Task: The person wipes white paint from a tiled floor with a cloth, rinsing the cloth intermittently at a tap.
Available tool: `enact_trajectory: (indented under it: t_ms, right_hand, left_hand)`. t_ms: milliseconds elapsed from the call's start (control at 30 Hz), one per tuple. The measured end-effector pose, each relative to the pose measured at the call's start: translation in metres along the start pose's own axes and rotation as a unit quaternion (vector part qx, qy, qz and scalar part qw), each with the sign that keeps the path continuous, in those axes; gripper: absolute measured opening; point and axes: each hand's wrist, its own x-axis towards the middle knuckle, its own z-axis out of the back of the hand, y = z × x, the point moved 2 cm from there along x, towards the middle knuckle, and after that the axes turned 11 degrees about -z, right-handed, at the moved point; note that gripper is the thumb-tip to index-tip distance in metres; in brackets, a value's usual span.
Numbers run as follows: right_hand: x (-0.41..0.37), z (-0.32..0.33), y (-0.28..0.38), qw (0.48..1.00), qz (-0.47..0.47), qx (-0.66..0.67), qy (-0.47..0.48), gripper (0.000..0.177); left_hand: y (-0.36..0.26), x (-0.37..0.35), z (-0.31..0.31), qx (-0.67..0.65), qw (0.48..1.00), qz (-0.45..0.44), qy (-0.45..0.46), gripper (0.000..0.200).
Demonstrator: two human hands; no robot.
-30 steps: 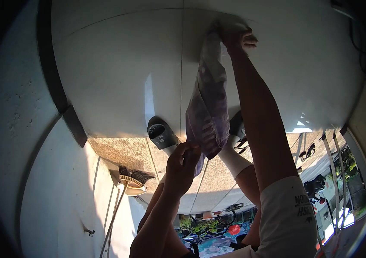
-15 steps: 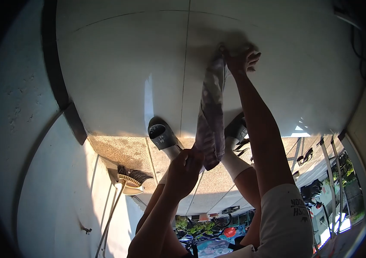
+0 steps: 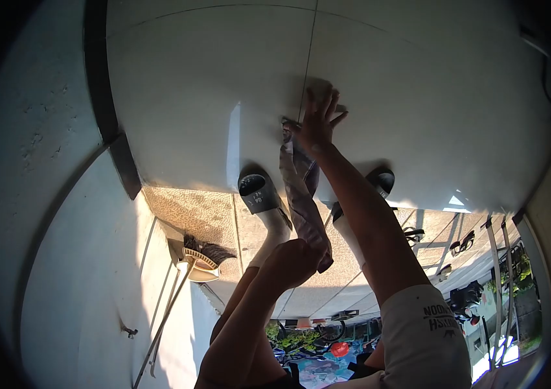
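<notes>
A purple-grey patterned cloth (image 3: 301, 194), bunched lengthwise and slightly twisted, stretches between my two hands above the floor. My left hand (image 3: 295, 262) is closed in a fist around its near end, and a short piece sticks out past the fist. At the far end my right hand (image 3: 317, 126) has its thumb on the cloth's tip, with the other fingers spread out over the pale floor. The cloth passes between my two feet, which wear a dark slide (image 3: 259, 194) on the left and another dark slide (image 3: 381, 180) on the right.
A long-handled broom (image 3: 201, 259) leans by the white wall (image 3: 81, 272) on the left, near a wall tap (image 3: 129, 332). Behind my feet lies textured paving (image 3: 191, 207) with loose sandals (image 3: 463, 244). Metal rails (image 3: 497, 279) stand at the right.
My right hand has come left and closer to me with the cloth's far end, and its fingers have spread. My left fist has shifted slightly nearer. The cloth looks narrower and more twisted.
</notes>
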Motion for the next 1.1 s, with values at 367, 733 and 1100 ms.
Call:
enact_trajectory:
  t_ms: [367,733,1100]
  right_hand:
    - [0.149,0.083,0.069,0.990,-0.029,0.044,-0.129,0.131]
    - [-0.030,-0.021,0.002,0.979,0.187,-0.076,-0.019,0.130]
    - [0.088,0.028,0.019,0.982,-0.143,0.102,-0.063,0.141]
  left_hand:
    - [0.008,-0.021,0.043,-0.190,0.923,-0.073,-0.326,0.019]
    - [0.051,-0.026,-0.043,0.193,0.944,-0.267,-0.029,0.016]
    - [0.033,-0.031,0.028,-0.138,0.947,-0.100,-0.272,0.021]
